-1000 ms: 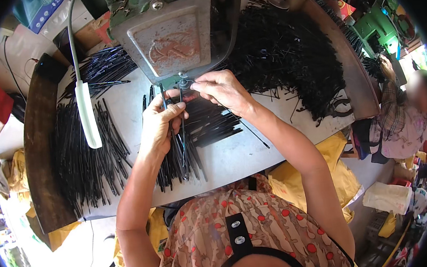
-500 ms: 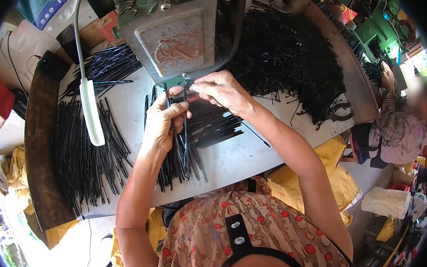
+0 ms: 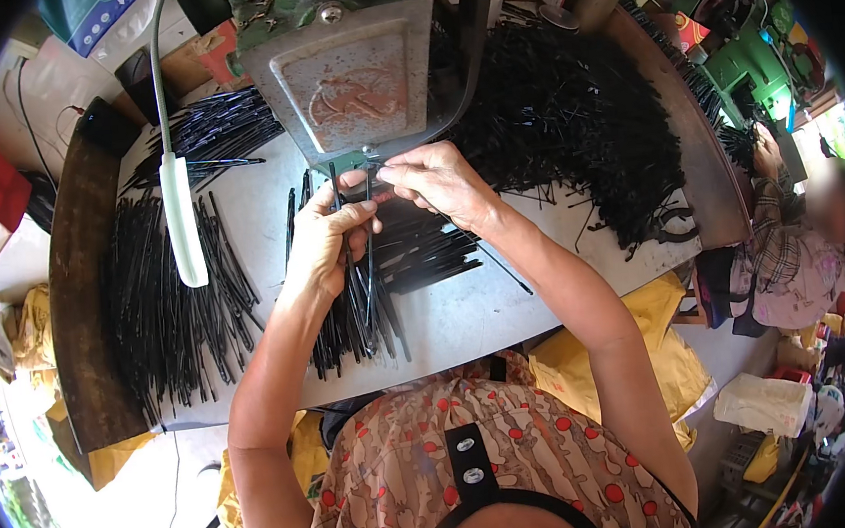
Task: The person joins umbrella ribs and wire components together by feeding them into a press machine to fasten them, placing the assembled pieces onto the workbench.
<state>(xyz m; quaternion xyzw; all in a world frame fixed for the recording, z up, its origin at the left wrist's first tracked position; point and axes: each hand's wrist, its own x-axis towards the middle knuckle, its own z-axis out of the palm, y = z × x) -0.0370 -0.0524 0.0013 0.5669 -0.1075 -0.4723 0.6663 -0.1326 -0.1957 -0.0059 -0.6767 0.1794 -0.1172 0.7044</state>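
I have both hands up at the foot of the green machine, just below its rust-marked metal plate. The left hand is closed round slim black rods, thumb across them, their upper ends against the machine's lower edge and their length slanting down toward the worktop. The right hand sits just beside it, thumb and forefinger brought together near the rods' tops; what they pinch, if anything, is too small for me to tell.

Below the left hand I see a loose bundle of rods, and a flatter stack lies under the right hand. Another spread lies to the left, beneath a white lamp strip. A big dark heap fills the right side, with black pliers near its front corner. Far right, I make out a co-worker in a checked sleeve.
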